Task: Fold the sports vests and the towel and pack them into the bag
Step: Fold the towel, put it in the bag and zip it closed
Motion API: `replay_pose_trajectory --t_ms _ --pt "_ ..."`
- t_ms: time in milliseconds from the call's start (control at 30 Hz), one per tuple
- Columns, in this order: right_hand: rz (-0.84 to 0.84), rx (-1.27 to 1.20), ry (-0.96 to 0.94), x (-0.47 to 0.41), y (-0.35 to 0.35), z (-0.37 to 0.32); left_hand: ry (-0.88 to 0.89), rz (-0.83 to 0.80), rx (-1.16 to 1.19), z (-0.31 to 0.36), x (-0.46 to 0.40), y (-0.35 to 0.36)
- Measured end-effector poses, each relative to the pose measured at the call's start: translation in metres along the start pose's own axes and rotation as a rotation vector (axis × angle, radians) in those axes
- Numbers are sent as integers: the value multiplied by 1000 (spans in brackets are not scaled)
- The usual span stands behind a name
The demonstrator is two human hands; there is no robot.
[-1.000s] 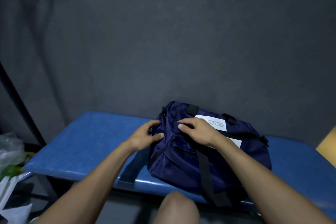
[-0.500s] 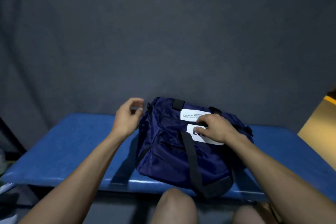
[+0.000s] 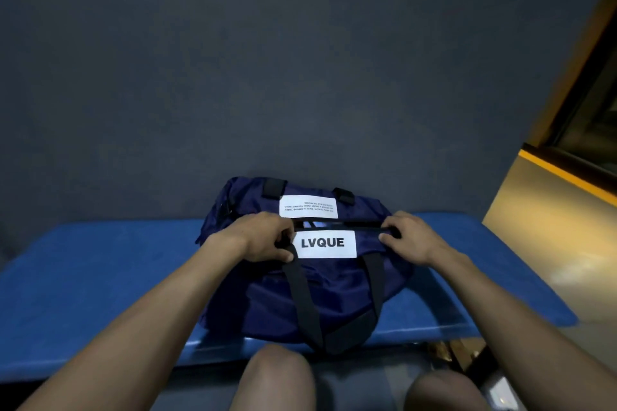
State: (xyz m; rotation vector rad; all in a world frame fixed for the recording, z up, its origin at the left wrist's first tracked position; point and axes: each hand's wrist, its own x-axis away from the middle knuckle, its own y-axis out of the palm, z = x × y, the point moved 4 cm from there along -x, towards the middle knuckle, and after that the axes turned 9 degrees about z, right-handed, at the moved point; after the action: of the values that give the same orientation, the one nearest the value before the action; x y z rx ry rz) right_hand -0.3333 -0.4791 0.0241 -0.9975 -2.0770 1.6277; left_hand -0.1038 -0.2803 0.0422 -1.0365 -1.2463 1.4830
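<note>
A navy blue bag [image 3: 320, 294] with black straps and two white labels lies on the blue padded bench [image 3: 100, 277], against the wall. My left hand [image 3: 263, 238] grips the bag's top edge beside the zip, left of the "LVQUE" label. My right hand [image 3: 409, 237] pinches the zip line at the bag's right end. The zip opening shows a narrow gap between the two labels. No vests or towel are visible outside the bag.
A dark grey wall [image 3: 300, 77] stands right behind the bench. To the right is a yellow-lit wall or ledge [image 3: 551, 210]. My knees [image 3: 277, 377] are below the bench's near edge.
My left hand moved from the bag's left end onto its top edge. My right hand slid from the label to the bag's right end along the zip. The camera view shifted right.
</note>
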Motion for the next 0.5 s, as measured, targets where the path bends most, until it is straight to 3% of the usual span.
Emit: replay_pose_trajectory --t_ms 133,367,500 --pt "39 -85 68 -6 -4 7 20 83 -6 1 -8 2" --pt "62 -244 238 -18 4 35 141 229 417 61 -56 1" --pt "-5 -284 288 -20 14 41 151 153 428 93 -89 16"
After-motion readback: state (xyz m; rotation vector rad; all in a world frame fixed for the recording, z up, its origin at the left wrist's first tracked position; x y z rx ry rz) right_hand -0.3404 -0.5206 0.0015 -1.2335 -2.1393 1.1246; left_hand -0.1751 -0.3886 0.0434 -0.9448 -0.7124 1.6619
